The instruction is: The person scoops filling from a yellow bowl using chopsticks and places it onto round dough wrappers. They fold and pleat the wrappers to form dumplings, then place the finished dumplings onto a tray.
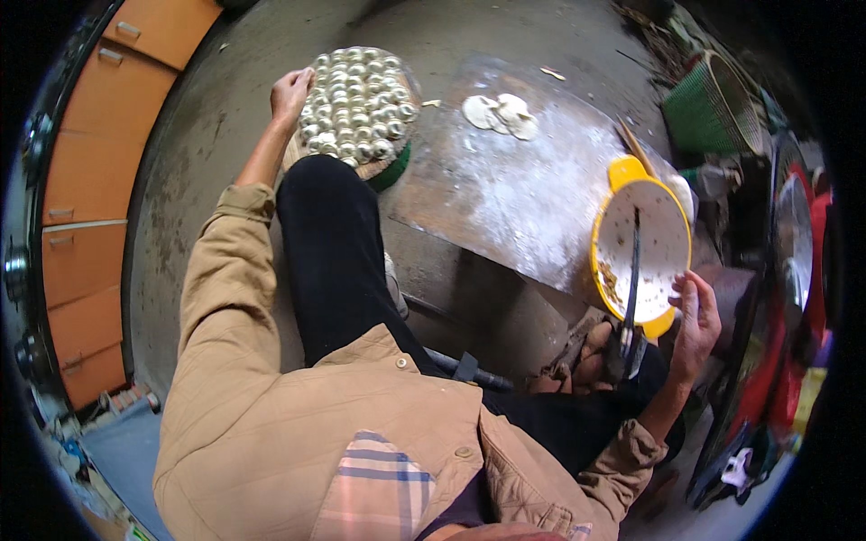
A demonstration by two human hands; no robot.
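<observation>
My left hand (291, 96), fingers curled, is at the left edge of a round board (384, 166) covered with rows of small folded dumplings (358, 101). Whether it grips the edge or a dumpling cannot be seen. My right hand (698, 316) is raised beside the near right rim of a white bowl with a yellow rim and handles (676, 203). Its fingers are slightly bent and apart, and nothing shows in them. Bits of brown filling (610, 284) cling inside the bowl, where a dark-handled utensil (633, 270) leans. Several flat dough wrappers (500, 115) overlap on a floured board (500, 193).
A wooden rolling pin (636, 147) lies behind the bowl. A green woven basket (710, 108) stands at the far right. Orange cabinets (101, 135) line the left side. Brown roundish objects (592, 355) sit below the bowl, near my right knee.
</observation>
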